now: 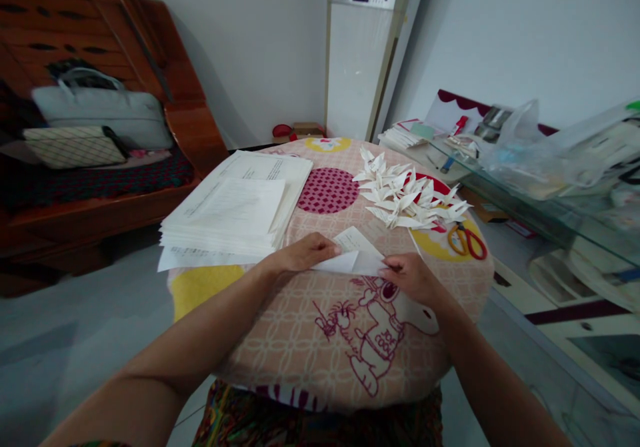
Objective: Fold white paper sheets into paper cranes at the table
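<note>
A small white sheet of paper (353,255), partly folded, lies on the round table with a patterned cloth (300,340). My left hand (303,253) presses its fingertips on the paper's left part, fingers held together. My right hand (410,279) pinches the paper's right edge. Both hands rest on the cloth in front of me.
A thick stack of printed sheets (235,213) sits at the table's left. A pile of folded white paper cranes (407,200) lies at the back right, with red-handled scissors (467,240) beside it. A glass-topped table (550,187) with clutter stands to the right, a wooden bench with bags (95,120) to the left.
</note>
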`<state>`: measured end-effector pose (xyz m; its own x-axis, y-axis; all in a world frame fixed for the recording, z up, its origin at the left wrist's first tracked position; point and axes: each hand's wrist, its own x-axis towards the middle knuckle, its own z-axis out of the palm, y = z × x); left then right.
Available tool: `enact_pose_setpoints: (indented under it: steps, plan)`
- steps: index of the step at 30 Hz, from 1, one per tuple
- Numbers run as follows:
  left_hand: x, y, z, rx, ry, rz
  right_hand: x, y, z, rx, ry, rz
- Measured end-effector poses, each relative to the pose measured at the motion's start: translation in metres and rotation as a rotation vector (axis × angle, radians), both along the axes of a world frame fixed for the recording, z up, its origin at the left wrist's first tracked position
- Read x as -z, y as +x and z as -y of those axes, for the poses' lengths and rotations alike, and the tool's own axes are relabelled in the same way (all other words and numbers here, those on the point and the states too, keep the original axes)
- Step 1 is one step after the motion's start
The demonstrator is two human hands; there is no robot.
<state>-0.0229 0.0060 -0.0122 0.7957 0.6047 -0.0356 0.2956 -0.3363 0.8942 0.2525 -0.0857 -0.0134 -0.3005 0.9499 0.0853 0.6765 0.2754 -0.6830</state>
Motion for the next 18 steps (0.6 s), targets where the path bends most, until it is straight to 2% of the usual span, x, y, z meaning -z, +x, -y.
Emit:
enact_pose_setpoints:
  steps: [3, 6, 8, 12, 16, 18]
  plan:
    - [-0.005, -0.008, -0.005, -0.147, -0.074, -0.012, 0.007, 0.001, -0.012, 0.097, -0.114, -0.122]
    - [-0.001, -0.009, -0.010, -0.172, -0.088, -0.047, 0.015, -0.002, -0.016, 0.175, -0.166, -0.275]
    - [0.004, -0.007, -0.012, -0.191, -0.057, -0.086, 0.018, -0.005, -0.016, 0.232, -0.149, -0.320]
    - [0.009, -0.001, -0.010, -0.355, 0.096, -0.192, 0.018, -0.009, -0.012, 0.348, 0.007, -0.119]
    - [0.004, 0.006, -0.003, -0.486, 0.325, -0.369, 0.017, -0.011, -0.011, 0.334, 0.086, 0.037]
    - [0.003, 0.009, -0.001, -0.513, 0.380, -0.428, 0.018, -0.012, -0.012, 0.311, 0.113, 0.076]
